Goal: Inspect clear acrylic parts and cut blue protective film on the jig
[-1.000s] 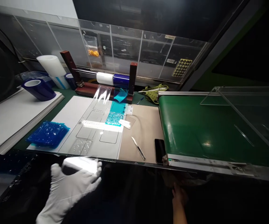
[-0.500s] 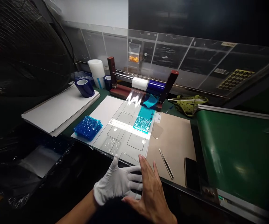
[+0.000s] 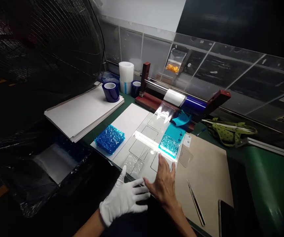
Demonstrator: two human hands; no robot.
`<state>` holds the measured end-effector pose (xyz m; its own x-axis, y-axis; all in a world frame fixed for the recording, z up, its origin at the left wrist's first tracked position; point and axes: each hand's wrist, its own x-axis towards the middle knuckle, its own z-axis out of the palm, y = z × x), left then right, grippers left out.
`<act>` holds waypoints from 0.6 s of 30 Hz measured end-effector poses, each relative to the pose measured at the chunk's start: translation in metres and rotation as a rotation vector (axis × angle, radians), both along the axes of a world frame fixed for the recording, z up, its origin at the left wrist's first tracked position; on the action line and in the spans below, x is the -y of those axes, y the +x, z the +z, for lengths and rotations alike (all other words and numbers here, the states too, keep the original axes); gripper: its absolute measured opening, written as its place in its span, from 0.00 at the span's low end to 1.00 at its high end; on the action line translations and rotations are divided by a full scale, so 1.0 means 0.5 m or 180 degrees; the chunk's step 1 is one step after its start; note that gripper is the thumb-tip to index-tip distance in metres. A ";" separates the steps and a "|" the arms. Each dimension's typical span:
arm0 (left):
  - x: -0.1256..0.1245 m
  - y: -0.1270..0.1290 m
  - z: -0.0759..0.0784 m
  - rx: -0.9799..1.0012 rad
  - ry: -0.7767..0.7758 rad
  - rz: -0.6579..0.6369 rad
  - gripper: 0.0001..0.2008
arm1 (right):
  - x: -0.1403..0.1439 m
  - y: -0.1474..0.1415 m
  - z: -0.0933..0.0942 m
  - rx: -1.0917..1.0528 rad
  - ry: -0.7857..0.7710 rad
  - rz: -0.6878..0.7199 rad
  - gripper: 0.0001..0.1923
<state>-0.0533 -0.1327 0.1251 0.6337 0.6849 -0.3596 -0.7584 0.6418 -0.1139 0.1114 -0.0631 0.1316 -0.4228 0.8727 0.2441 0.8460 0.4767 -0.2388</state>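
Note:
My left hand (image 3: 126,197), in a white glove, hangs at the table's front edge with its fingers spread and nothing in it. Bare, my right hand (image 3: 163,181) reaches over the front of a printed sheet (image 3: 138,148) with outlined rounded rectangles, fingers apart and holding nothing. Just beyond it lies a teal film stack (image 3: 170,143) with a crinkled surface. A clear crinkled film piece (image 3: 133,163) rests on the sheet near my left fingertips. To the right, a clear rounded plate (image 3: 185,156) overlaps the brown board (image 3: 209,171).
A knife-like slim tool (image 3: 195,202) and a phone (image 3: 225,217) lie on the right. A blue film stack (image 3: 109,139) sits left. Behind stand a roll holder (image 3: 145,79), a blue tape roll (image 3: 111,92) on white sheets (image 3: 82,112), and a large fan (image 3: 45,42).
My right hand has moved forward, away from my left, over the printed sheet. My left hand has turned slightly, fingers still spread. The view has swung left, shifting the table rightward.

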 end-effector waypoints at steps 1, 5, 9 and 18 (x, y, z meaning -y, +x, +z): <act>0.007 -0.017 -0.010 -0.0003 -0.0175 0.0051 0.43 | -0.028 -0.017 -0.016 0.0098 0.0031 -0.0074 0.49; 0.036 -0.067 -0.045 0.0094 -0.0705 0.0295 0.50 | -0.116 -0.077 -0.088 0.0397 0.0031 -0.0130 0.47; 0.044 -0.092 -0.064 0.0086 -0.0953 0.0537 0.48 | -0.150 -0.102 -0.145 0.0554 -0.0047 -0.0029 0.44; 0.018 -0.119 -0.088 0.0182 -0.0912 0.0725 0.46 | -0.170 -0.116 -0.191 0.0763 -0.0156 0.0071 0.43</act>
